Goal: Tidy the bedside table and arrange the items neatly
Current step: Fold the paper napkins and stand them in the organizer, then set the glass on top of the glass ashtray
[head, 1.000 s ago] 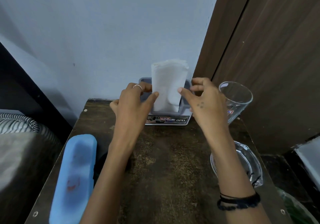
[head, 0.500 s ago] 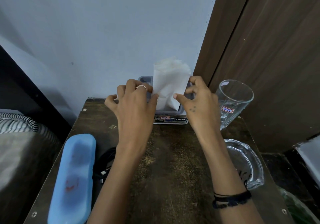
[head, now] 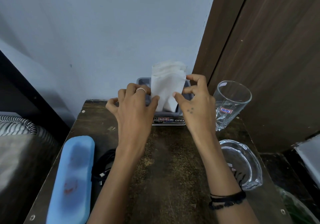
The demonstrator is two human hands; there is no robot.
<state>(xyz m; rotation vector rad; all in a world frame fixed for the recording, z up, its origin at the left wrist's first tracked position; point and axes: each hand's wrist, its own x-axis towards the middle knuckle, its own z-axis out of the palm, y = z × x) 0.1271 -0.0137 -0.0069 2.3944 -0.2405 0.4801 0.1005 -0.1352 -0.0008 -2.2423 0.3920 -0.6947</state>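
Observation:
A stack of white napkins [head: 166,88] stands upright in a grey napkin holder [head: 168,119] at the back of the dark wooden bedside table [head: 173,171], against the wall. My left hand [head: 134,106] curls round the holder's left end, its thumb against the napkins' lower left edge. My right hand [head: 195,101] pinches the napkins' right side between thumb and fingers. An empty glass tumbler [head: 231,102] stands tilted in view just right of my right hand. A glass ashtray [head: 245,165] sits in front of it.
A long blue case [head: 72,177] lies along the table's left edge, with a coiled black cable [head: 103,166] beside it. A brown wooden panel [head: 268,59] rises right of the table. A striped fabric [head: 15,125] lies left of the table.
The holder with the napkins has slid back toward the wall with both hands on it. My right fingers have moved up the napkins' right edge.

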